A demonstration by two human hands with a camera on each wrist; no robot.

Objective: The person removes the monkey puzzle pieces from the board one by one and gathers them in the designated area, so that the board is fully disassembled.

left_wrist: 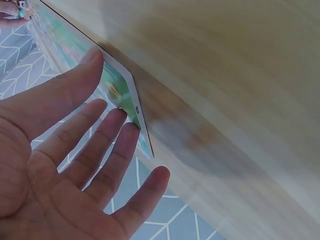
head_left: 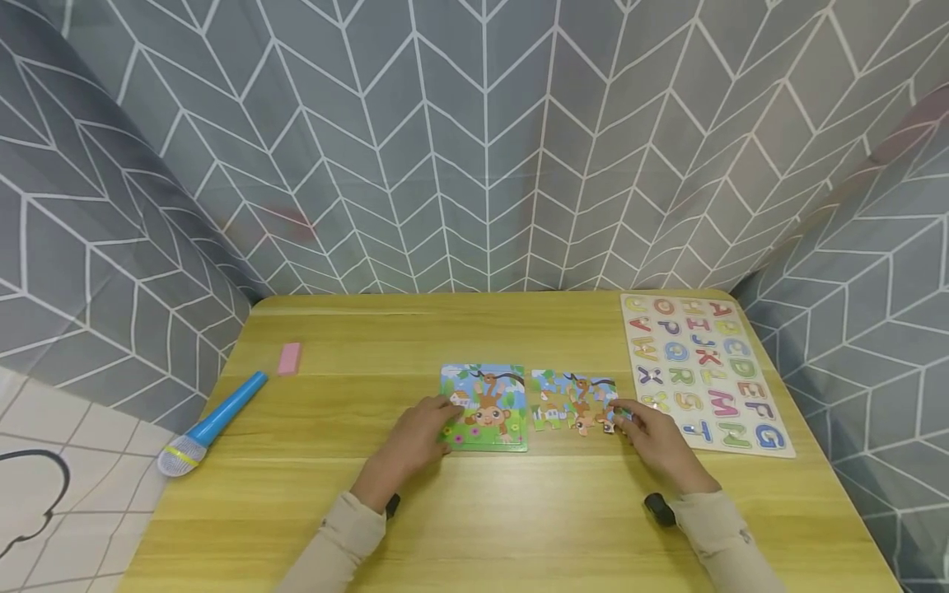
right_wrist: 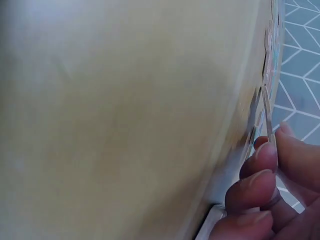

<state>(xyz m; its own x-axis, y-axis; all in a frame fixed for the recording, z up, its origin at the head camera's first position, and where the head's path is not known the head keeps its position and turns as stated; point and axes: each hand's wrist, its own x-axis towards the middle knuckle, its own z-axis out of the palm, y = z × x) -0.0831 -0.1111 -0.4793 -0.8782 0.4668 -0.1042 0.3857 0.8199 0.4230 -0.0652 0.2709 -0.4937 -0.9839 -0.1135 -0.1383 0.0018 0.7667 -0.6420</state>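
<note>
A square board with a monkey picture (head_left: 489,412) lies flat near the middle of the table. My left hand (head_left: 413,443) is at its left edge; in the left wrist view the fingers are spread and fairly straight, with the thumb over the board's border. To the right of the board is a partly joined jigsaw puzzle (head_left: 552,412) of the same picture, its lower side uneven. At that puzzle's lower right, my right hand (head_left: 658,438) pinches a thin puzzle piece (right_wrist: 268,112) between thumb and fingers. The piece's printed face is mostly hidden in the right wrist view.
A wooden alphabet board (head_left: 708,375) lies at the right, close beyond my right hand. On the left are a blue toy microphone (head_left: 226,412) and a small pink block (head_left: 290,358). Grey patterned curtains (head_left: 482,165) hang behind and beside the wooden table (head_left: 356,329).
</note>
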